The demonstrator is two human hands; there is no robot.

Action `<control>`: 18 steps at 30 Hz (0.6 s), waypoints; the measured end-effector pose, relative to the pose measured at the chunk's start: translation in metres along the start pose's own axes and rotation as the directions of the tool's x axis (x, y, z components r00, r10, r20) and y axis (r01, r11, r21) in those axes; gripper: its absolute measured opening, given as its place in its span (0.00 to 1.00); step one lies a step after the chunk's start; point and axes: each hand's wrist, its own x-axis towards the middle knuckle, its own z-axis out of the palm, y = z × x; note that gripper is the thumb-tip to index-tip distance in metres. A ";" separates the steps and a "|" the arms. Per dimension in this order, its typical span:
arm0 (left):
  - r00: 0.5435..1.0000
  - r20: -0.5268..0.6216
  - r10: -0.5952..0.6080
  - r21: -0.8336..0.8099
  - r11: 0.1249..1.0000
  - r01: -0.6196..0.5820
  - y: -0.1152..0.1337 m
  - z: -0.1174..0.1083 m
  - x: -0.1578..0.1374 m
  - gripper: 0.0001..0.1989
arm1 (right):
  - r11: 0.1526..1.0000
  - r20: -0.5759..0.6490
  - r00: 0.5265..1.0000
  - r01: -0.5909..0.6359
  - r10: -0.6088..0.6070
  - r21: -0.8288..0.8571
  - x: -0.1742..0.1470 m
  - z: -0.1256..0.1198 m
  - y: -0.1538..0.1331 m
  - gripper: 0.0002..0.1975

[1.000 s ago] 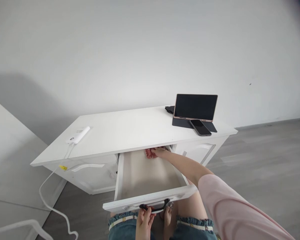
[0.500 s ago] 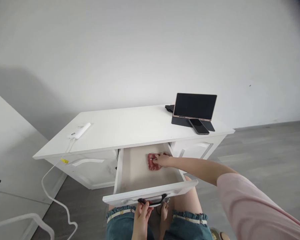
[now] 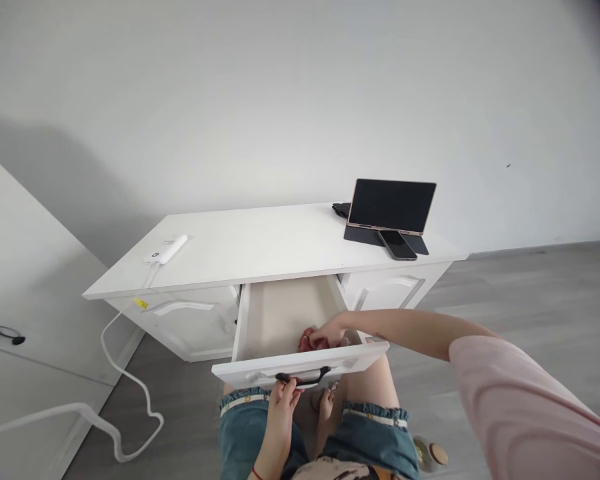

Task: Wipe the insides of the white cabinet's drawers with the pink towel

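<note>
Apparently the step in hand is wiping out the drawer: the red cloth (image 3: 307, 340) sits bunched inside, toward the front right, low against the drawer floor AFAICT. Right hand (image 3: 329, 331) is closed down over it, fingers curled into the fabric; exact fingertip grip is hidden, so can't tell how firm. Drawer (image 3: 275, 310) is pulled well out, its bottom bare left of and behind the cloth. Left hand (image 3: 283, 395) is mostly closed, thumb and fingers pinching the left end of the black handle (image 3: 307, 383), prob. to steady the front. Next move, IMO, calls for flat pressure on the cloth, esp. into the front corner, w/ the left hand bracing so the drawer doesn't slide. Up on the bench (image 3: 250, 240): propped tablet (image 3: 393, 205) w/ phone (image 3: 397, 245) at its foot, right side; white device (image 3: 174, 249) on the left, cable (image 3: 148, 400) trailing off the edge.
</note>
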 end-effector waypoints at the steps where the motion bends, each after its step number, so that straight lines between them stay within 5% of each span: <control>1: 1.000 0.006 0.005 0.004 1.000 -0.005 0.002 0.000 0.000 0.17 | 0.999 0.064 0.998 0.026 -0.028 0.038 -0.002 -0.006 -0.002 0.25; 4: 0.999 0.045 0.008 0.032 0.999 -0.009 0.006 0.000 0.000 0.14 | 0.982 0.078 0.990 0.100 -0.114 0.161 -0.023 -0.029 -0.011 0.32; 7: 0.998 0.058 0.019 0.037 0.999 -0.021 0.008 0.002 0.003 0.14 | 0.918 -0.142 0.947 0.314 -0.287 0.241 -0.071 -0.049 -0.027 0.31; 10: 0.996 0.068 0.055 0.000 0.998 -0.055 0.010 0.006 0.008 0.14 | 0.914 -0.347 0.876 0.392 -0.336 0.106 -0.129 -0.044 -0.036 0.32; 14: 0.996 0.048 0.077 -0.005 0.997 -0.077 0.012 0.014 0.019 0.14 | 0.977 -0.608 0.764 0.167 -0.215 -0.136 -0.167 0.006 -0.019 0.31; 18: 0.995 0.065 0.074 -0.019 0.997 -0.073 0.012 0.021 0.030 0.15 | 0.954 -0.767 0.639 -0.189 -0.060 -0.232 -0.145 0.061 0.003 0.28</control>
